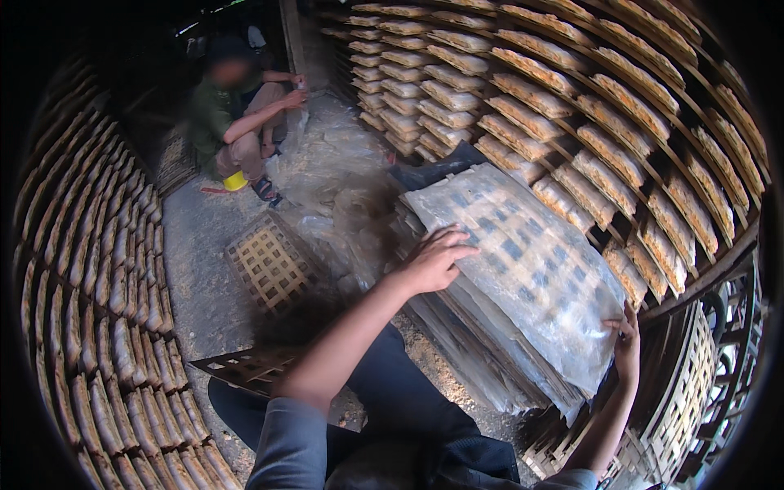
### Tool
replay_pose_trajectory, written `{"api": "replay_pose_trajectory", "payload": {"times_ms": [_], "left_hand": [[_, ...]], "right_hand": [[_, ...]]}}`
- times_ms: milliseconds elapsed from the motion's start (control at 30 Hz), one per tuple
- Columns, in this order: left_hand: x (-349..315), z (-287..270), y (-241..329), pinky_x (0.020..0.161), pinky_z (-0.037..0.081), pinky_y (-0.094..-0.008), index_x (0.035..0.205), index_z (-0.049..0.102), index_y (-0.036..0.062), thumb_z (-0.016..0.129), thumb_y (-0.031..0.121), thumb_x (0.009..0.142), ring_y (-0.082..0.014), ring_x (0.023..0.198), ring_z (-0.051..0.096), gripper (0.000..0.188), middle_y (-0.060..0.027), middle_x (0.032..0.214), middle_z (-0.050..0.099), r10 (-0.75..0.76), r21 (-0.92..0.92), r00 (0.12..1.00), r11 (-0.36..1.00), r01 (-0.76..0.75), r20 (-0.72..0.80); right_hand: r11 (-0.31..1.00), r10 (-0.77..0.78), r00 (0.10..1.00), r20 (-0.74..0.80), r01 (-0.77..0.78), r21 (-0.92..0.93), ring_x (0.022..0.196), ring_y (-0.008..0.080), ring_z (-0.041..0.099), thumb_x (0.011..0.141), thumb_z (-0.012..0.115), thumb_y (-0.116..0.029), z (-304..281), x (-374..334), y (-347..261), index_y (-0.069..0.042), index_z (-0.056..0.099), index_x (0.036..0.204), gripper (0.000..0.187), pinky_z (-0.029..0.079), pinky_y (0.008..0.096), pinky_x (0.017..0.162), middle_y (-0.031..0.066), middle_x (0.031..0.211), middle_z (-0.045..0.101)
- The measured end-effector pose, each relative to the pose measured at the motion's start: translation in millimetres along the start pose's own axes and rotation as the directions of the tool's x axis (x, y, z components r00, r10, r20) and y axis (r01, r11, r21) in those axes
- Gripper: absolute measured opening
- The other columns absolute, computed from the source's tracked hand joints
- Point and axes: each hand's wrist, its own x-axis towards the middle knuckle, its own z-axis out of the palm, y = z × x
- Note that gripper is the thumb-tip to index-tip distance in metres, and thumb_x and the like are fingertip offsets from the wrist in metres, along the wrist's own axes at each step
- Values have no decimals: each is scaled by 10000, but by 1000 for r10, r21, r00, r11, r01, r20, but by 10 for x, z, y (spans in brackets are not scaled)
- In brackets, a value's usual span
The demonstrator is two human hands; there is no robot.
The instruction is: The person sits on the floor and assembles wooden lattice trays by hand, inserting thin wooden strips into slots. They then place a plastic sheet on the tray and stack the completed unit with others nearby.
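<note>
A stack of woven bamboo trays point(498, 343) with plastic layers stands in front of me to the right. Across its top lies a clear plastic sheet point(563, 327), and the square lattice of a tray shows through. My left hand point(437, 260) rests palm down on the sheet's left edge, fingers spread and stretched out. At the sheet's near right edge, my right hand point(626, 339) has its thumb over the top and its fingers around the rim, closed on the plastic. The tips of some right fingers are hard to make out.
Racks hold many filled trays on the right point(531, 98) and left point(122, 327). A loose lattice tray point(273, 257) lies on the floor beside crumpled plastic point(335, 155). Another person point(233, 122) sits at the back left near a yellow object point(235, 180). More lattice trays point(686, 392) stand at my right.
</note>
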Motion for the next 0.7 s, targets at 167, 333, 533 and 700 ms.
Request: {"api": "replay_pose_trajectory", "payload": {"times_ms": [167,333,533,700], "left_hand": [[101,0,135,1208,184,-480,1372,581,212,632,79,833,-294,1459,292,557,-125,1528,387,-31,48,995,999,26,93],[-206,-152,37,1206,219,-469,1479,454,211,619,73,891,-356,1479,231,626,-171,1628,110,80,38,996,996,-79,-41],[-1114,-1088,-530,1073,428,-429,1033,653,92,649,198,930,-341,1308,512,148,-129,1314,613,-175,-3,956,984,180,-234],[-2255,-1839,-965,799,523,-363,941,669,25,719,239,900,-262,890,690,224,-138,932,706,-584,-13,723,781,624,-368]], "right_hand": [[962,-52,994,-101,77,263,1465,312,312,942,528,-6,-65,-92,63,-44,720,1036,217,303,394,1156,169,1573,342],[956,-9,985,-170,-42,-291,1324,287,497,928,587,-25,-195,-205,-168,-50,669,1214,298,431,360,1045,190,1440,498],[997,-32,871,-490,-6,-76,880,129,625,971,630,-133,-102,-408,-1358,28,651,1126,225,497,254,788,70,987,690],[936,-174,885,-431,284,206,759,156,610,954,606,-176,890,-508,-2158,-2,698,1038,214,483,312,735,65,909,688]]}}
